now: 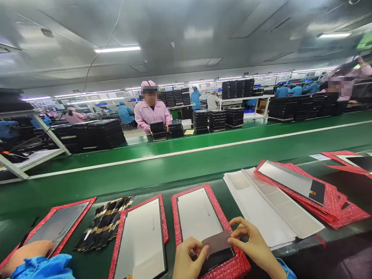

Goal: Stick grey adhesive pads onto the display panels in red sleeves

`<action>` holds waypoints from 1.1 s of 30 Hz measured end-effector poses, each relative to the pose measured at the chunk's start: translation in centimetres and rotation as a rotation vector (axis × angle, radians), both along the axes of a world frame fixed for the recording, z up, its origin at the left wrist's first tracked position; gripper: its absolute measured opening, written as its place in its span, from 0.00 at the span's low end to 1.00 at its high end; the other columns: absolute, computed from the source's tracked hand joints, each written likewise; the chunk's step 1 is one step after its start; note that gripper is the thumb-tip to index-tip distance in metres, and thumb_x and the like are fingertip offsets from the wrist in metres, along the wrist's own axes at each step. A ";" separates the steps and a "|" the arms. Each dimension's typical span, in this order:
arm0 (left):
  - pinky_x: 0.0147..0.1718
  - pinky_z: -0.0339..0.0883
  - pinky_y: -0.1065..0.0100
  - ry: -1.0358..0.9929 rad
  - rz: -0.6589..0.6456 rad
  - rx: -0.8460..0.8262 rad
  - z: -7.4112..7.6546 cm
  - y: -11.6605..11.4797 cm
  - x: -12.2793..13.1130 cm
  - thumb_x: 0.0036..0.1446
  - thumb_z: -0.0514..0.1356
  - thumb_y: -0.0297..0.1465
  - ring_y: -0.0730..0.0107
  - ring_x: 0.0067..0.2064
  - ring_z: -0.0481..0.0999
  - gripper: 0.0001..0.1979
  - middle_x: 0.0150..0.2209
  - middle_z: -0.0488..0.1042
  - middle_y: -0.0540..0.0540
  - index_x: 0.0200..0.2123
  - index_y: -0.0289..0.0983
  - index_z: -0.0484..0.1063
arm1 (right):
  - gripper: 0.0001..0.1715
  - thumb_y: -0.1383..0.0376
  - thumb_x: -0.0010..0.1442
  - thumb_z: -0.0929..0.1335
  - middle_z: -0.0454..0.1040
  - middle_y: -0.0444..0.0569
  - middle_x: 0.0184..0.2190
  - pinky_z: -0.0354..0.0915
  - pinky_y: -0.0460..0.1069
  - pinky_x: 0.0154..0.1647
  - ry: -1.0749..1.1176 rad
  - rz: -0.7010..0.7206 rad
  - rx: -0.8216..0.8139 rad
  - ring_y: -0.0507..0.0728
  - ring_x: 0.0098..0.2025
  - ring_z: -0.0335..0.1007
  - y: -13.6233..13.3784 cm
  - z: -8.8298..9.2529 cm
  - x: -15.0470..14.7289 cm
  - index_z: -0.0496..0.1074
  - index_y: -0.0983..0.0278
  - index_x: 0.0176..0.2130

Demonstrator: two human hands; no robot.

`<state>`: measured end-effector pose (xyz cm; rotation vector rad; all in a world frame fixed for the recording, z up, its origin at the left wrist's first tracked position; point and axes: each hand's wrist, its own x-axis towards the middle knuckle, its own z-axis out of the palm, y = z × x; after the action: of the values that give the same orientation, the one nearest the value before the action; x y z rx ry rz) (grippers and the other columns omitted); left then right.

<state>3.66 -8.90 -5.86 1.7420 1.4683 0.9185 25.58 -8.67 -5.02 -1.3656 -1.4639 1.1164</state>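
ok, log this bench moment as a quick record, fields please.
left hand: pinches one end of brownish film
right hand: pinches other end of same film
under film: display panel on red bubble pouch
beside: white sheets; black-and-gold flex cables
co-worker: hand in blue sleeve on far-left panel
beyond: green conveyor belt; person in pink smock
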 end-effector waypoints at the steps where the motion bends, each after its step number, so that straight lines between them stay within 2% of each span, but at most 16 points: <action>1: 0.25 0.57 0.73 0.021 -0.007 0.021 -0.3 -0.2 -0.1 0.50 0.57 0.44 0.72 0.24 0.65 0.19 0.20 0.67 0.50 0.17 0.36 0.66 | 0.18 0.64 0.48 0.69 0.73 0.40 0.22 0.60 0.47 0.34 -0.001 0.035 -0.011 0.52 0.28 0.68 -0.1 -0.1 0.1 0.61 0.62 0.40; 5: 0.26 0.57 0.72 0.134 -0.044 0.055 -1.3 -0.7 -0.2 0.50 0.57 0.40 0.71 0.24 0.67 0.16 0.20 0.68 0.49 0.18 0.36 0.68 | 0.18 0.66 0.48 0.67 0.74 0.40 0.22 0.60 0.46 0.31 -0.011 0.087 -0.034 0.52 0.26 0.69 -0.4 -0.7 0.2 0.60 0.63 0.40; 8: 0.26 0.56 0.71 0.206 -0.055 0.050 -1.5 -0.7 -0.2 0.50 0.57 0.37 0.70 0.25 0.67 0.14 0.20 0.68 0.49 0.18 0.36 0.68 | 0.18 0.66 0.48 0.67 0.74 0.40 0.22 0.60 0.45 0.29 -0.024 0.088 -0.042 0.52 0.26 0.69 -0.5 -0.8 0.0 0.60 0.63 0.40; 17: 0.27 0.56 0.72 0.246 -0.097 0.027 -0.8 -0.7 -0.6 0.51 0.57 0.36 0.69 0.26 0.67 0.12 0.22 0.69 0.49 0.20 0.36 0.67 | 0.18 0.66 0.47 0.67 0.75 0.38 0.21 0.60 0.45 0.31 -0.083 0.094 -0.012 0.51 0.26 0.68 -0.8 -0.1 -0.1 0.60 0.62 0.39; 25: 0.28 0.56 0.71 0.270 -0.126 -0.015 -0.4 -0.7 -0.7 0.52 0.56 0.36 0.69 0.27 0.67 0.12 0.23 0.69 0.48 0.20 0.35 0.67 | 0.16 0.65 0.48 0.67 0.75 0.38 0.22 0.61 0.45 0.33 -0.128 0.109 -0.005 0.52 0.27 0.68 -1.2 1.4 -0.2 0.61 0.62 0.39; 33: 0.28 0.56 0.71 0.281 -0.123 -0.025 -0.3 -0.7 -0.7 0.50 0.58 0.35 0.69 0.28 0.67 0.11 0.23 0.69 0.48 0.20 0.36 0.68 | 0.16 0.66 0.48 0.67 0.75 0.38 0.22 0.61 0.46 0.34 -0.103 0.095 0.027 0.53 0.28 0.70 -1.1 -0.2 -0.3 0.61 0.61 0.39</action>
<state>2.99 -9.61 -6.13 1.9804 1.5178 0.6076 25.31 -9.78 -5.24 -1.3651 -1.6268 1.0954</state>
